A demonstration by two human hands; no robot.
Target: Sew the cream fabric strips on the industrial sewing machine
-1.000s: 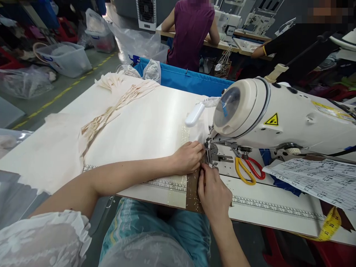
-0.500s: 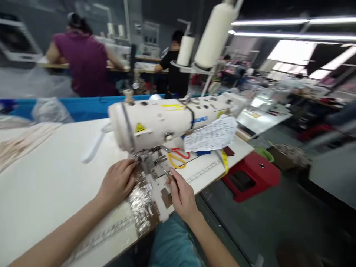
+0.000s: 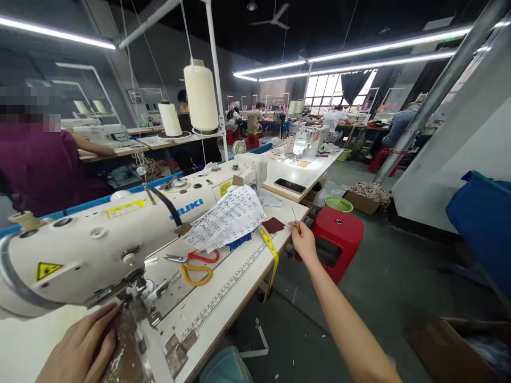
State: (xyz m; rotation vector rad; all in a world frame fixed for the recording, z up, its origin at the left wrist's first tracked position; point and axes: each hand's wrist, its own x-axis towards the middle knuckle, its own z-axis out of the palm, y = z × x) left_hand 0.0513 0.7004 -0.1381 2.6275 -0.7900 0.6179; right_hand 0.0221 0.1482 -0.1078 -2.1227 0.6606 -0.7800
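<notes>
My left hand [image 3: 85,346] is at the lower left, its fingers bent and pressed together on the edge of a shiny brown-silver fabric [image 3: 122,354]. The fingertips are close to the needle area of the white sewing machine [image 3: 120,229]. My right hand [image 3: 305,243] is stretched out past the table's front edge, closed around the wooden handle of an awl [image 3: 297,226]. Its thin metal shaft points up, close to a dark red fabric scrap [image 3: 273,225]. Scissors [image 3: 195,263] with red and yellow handles lie on the table beside the machine.
A handwritten paper sheet [image 3: 229,218] leans against the machine. A yellow tape measure [image 3: 271,247] hangs over the table edge. Behind are a phone [image 3: 289,185], a red stool [image 3: 339,226] and a green basket [image 3: 338,204]. Thread cones [image 3: 200,98] stand above; other people sit at machines.
The view has swung right. My right hand, still holding the awl, has moved from the needle area out to the right edge of the table. My left hand has stayed at the fabric.
</notes>
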